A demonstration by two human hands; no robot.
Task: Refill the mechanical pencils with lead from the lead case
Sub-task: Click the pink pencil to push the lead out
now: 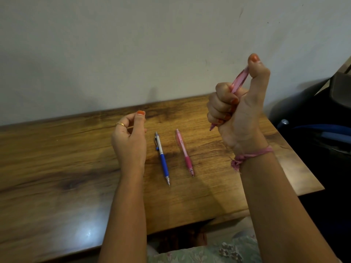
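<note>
While two pencils (173,154) lie on wood table (57,168), right hand (235,103) grips one; left hand (131,137) curled.

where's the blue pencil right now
In the head view, the blue pencil lies on the wooden table, between the left hand and the pink pencil.

Both forearms are bare, with no sleeves in sight. The nails on the left hand (130,141) and the right hand (237,109) are painted orange, a thin gold ring (120,124) sits on a left finger, and a frayed pink thread band (250,155) is knotted round the right wrist. A pale green floral garment (205,253) shows at the lap.
</note>
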